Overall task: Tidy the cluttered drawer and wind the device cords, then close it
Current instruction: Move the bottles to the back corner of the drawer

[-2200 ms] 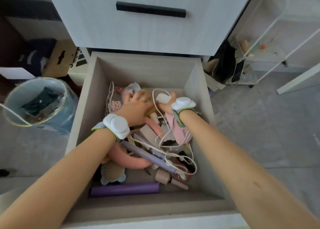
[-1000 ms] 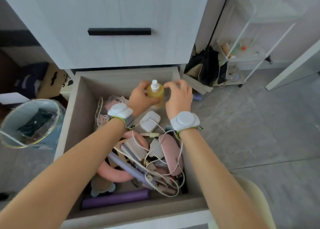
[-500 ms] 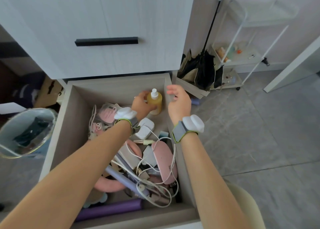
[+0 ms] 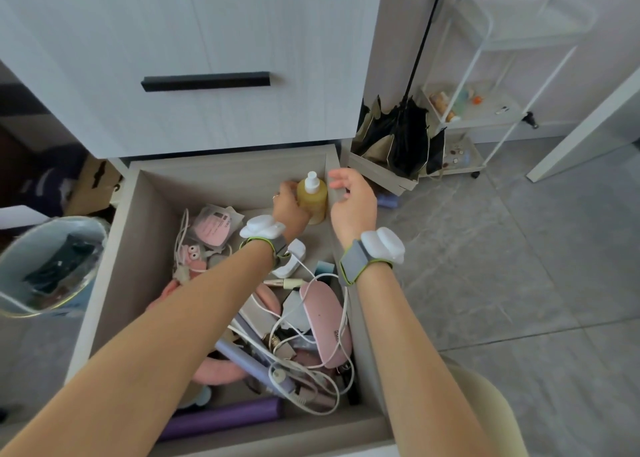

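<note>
The open drawer [image 4: 114, 249] holds a jumble of small devices and white cords [image 4: 311, 373]. A yellow pump bottle [image 4: 312, 198] stands upright in the drawer's back right corner. My left hand [image 4: 289, 205] grips the bottle from its left side. My right hand [image 4: 353, 198] hovers just right of the bottle, above the drawer's right wall, fingers loosely curled and holding nothing. A pink oval device [image 4: 327, 321] lies along the right wall with cords over it. A white charger [image 4: 294, 257] sits near my left wrist.
A purple tube [image 4: 225, 418] lies along the drawer's front wall. A closed drawer front with a black handle [image 4: 206, 81] is above. A lined bin [image 4: 48, 266] stands left, a black umbrella [image 4: 405, 134] and a white cart [image 4: 485, 110] right.
The yellow bottle went from the drawer's middle into the back right corner. My right hand has let go of it and drawn aside to the right; my left hand still holds it.
</note>
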`<state>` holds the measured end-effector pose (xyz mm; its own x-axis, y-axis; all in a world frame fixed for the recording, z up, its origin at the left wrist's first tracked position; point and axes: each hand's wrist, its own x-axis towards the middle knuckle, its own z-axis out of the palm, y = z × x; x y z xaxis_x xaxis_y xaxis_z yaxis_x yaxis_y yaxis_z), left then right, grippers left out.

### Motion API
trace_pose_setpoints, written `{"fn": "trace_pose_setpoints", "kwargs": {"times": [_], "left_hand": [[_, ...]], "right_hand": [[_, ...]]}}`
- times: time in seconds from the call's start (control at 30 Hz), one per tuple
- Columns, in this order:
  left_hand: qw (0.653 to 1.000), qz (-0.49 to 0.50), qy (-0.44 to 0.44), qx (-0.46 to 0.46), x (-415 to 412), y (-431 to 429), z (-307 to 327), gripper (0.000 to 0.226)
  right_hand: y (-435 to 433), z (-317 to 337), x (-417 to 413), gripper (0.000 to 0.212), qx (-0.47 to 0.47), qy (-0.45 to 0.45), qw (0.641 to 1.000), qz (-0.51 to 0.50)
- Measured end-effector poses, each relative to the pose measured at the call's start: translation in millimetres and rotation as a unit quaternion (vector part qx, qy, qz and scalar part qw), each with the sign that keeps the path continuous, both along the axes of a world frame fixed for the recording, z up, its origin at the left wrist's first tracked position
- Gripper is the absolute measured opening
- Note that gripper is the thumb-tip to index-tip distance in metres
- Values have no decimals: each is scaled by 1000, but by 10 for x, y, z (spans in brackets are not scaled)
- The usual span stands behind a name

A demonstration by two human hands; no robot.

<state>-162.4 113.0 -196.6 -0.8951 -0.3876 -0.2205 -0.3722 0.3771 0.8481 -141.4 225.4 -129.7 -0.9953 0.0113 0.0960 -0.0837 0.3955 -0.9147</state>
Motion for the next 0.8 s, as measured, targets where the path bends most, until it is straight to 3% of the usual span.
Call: {"fn": "trace_pose_setpoints", "kwargs": {"times": [0.4, 0.53, 0.63, 0.7, 0.8], "left_hand": [[999, -19, -27, -36, 15, -11, 24, 52], [997, -18, -52, -58, 89, 11, 87, 69], [990, -47, -45, -126, 257, 2, 94, 76], [976, -107, -43, -182, 408, -71, 61, 69], [906, -278, -82, -309, 664, -224, -14, 54]], "right_hand": [[-31, -19, 5, 55, 43, 32, 999, -3], [-8, 2, 3, 56, 49, 28, 998, 2], [7, 16, -20, 53, 52, 29, 998, 13], [11, 21, -24, 50, 58, 32, 998, 20], [-9, 46, 33, 45, 81, 42, 995, 29]]}}
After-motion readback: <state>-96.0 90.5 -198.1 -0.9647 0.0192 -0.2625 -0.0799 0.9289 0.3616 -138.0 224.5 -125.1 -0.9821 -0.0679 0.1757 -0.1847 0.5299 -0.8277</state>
